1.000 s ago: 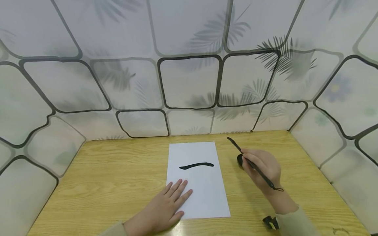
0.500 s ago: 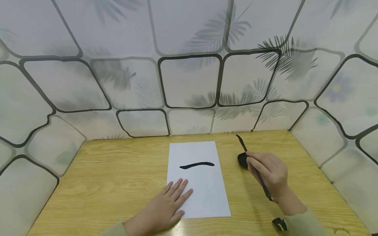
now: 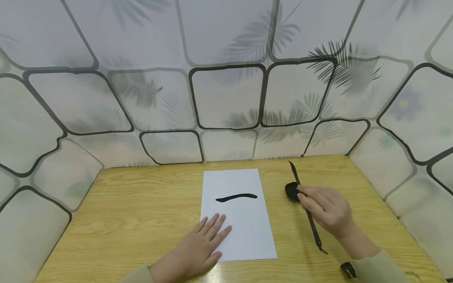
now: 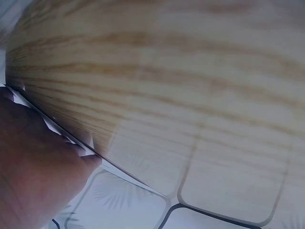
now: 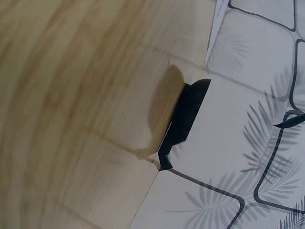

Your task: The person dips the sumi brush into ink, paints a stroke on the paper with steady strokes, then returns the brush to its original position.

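My left hand rests with fingers spread on the lower left of a white sheet of paper; in the left wrist view the same hand lies along the sheet's edge. One thick black ink stroke runs across the sheet. To the right of the paper, my right hand pinches a dark calligraphy brush, dark tip pointing away from me, looped end towards me. Beside those fingertips sits a small black dish, partly hidden by them. The right wrist view shows this dish and the brush tip.
All this is on a yellow wood-grain table. Pale patterned walls with dark outlines and leaf shapes close in its back and sides. A small black object sits at the right sleeve.
My right hand has moved right and slightly towards me with the brush, whose tip has swung right. More of the black dish now shows. The left hand and paper stay put.
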Demonstrator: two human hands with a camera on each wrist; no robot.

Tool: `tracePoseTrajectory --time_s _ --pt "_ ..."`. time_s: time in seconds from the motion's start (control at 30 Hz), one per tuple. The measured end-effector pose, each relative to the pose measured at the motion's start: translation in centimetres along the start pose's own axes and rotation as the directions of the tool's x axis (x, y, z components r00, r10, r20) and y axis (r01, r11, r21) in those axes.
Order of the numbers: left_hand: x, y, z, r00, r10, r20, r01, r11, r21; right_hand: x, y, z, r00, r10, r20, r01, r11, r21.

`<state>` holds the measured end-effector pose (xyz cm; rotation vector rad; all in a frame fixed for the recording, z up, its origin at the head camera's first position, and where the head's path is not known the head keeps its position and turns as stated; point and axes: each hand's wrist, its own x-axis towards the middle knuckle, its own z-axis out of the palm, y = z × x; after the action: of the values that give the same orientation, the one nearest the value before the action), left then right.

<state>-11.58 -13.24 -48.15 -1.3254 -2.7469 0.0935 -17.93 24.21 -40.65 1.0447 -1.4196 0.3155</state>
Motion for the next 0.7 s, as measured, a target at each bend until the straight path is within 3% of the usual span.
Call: tracePoseTrajectory --time_s 0.27,0.53,0.7 --pt "-0.1 -0.1 1.0 0.999 0.002 -0.048 -0.001 1.0 0.019 -0.8 0.2 -1.1 0.994 -0.076 0.079 0.076 0.997 0.003" --pt "0.0 0.0 0.2 1.0 -0.006 0.021 0.007 1.0 -0.016 -1.5 0.3 -2.2 0.977 -0.121 0.176 0.12 0.993 0.016" --pt "0.1 0.0 0.1 1.0 -0.009 0.03 0.009 1.0 -0.016 -1.9 0.4 -2.7 0.971 -0.14 0.192 0.14 0.99 0.016"
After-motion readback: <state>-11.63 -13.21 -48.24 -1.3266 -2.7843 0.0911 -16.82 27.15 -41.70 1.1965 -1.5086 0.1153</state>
